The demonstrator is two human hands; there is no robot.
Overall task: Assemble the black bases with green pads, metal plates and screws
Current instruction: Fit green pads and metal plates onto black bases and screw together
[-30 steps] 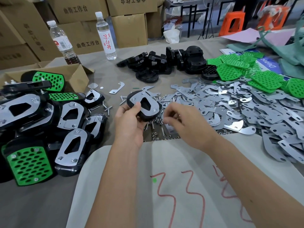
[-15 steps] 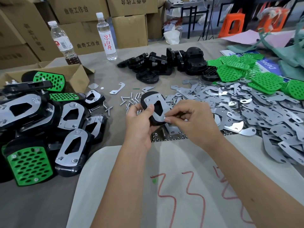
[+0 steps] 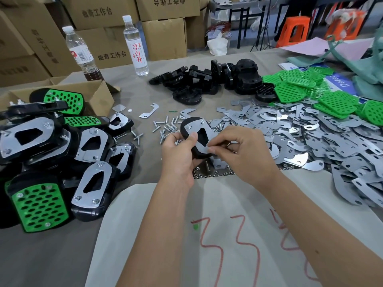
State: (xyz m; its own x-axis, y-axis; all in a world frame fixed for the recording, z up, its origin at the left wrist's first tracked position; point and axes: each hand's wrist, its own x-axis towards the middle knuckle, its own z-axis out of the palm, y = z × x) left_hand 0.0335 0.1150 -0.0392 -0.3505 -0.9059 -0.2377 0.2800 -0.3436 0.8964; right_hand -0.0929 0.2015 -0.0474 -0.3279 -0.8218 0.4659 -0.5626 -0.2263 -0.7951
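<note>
My left hand (image 3: 178, 154) grips a black base (image 3: 187, 129) that carries a metal plate (image 3: 199, 131) on top, tilted up above the table. My right hand (image 3: 238, 152) pinches something small at the plate's near corner; the item itself is hidden by the fingertips. Loose screws (image 3: 165, 126) lie just left of the base, small nuts (image 3: 211, 172) below it. Bare black bases (image 3: 207, 81) are piled at the back, green pads (image 3: 306, 88) at the back right, metal plates (image 3: 310, 133) spread to the right.
Finished assemblies (image 3: 51, 162) are heaped at the left, some in a cardboard box (image 3: 91, 88). Two water bottles (image 3: 135, 46) stand at the back before stacked cartons. A white cloth with red marks (image 3: 228, 235) covers the near table edge.
My left hand lifted the base and plate off the table and tilted it toward me. My right hand came in from the right and now pinches at the plate's near corner.
</note>
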